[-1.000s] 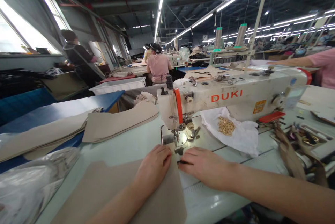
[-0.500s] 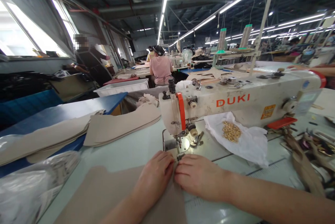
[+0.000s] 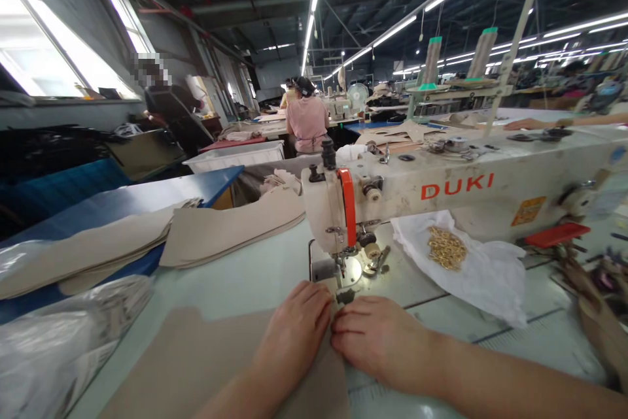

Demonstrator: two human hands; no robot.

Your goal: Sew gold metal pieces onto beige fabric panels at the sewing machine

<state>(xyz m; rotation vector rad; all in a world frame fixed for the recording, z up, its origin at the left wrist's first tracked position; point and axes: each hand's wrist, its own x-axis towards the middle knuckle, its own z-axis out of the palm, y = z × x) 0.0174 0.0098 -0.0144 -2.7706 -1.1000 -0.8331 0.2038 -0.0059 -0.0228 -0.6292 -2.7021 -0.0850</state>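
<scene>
A large beige fabric piece (image 3: 216, 353) lies on the pale green table in front of the sewing machine (image 3: 407, 193). My left hand (image 3: 299, 327) is closed on the fabric near its right edge, with the fingertips bent down just in front of the presser foot (image 3: 342, 270). Close beside it, my right hand (image 3: 375, 337) is closed too, its curled fingers gripping the same edge from the right. The fingertips of both hands are partly hidden. A small dark piece (image 3: 346, 296) shows between the hands and the needle area.
Stacked beige pieces (image 3: 235, 226) lie at the left, near a clear plastic bag (image 3: 69, 340). Gold-coloured metal parts (image 3: 446, 249) rest on a white cloth (image 3: 490, 282) under the machine arm. Thread cones (image 3: 432, 63) stand behind. A person in pink (image 3: 307, 119) sits farther off.
The view has turned slightly, so the machine and the white cloth appear farther right. Both hands keep their hold on the fabric, with little visible movement.
</scene>
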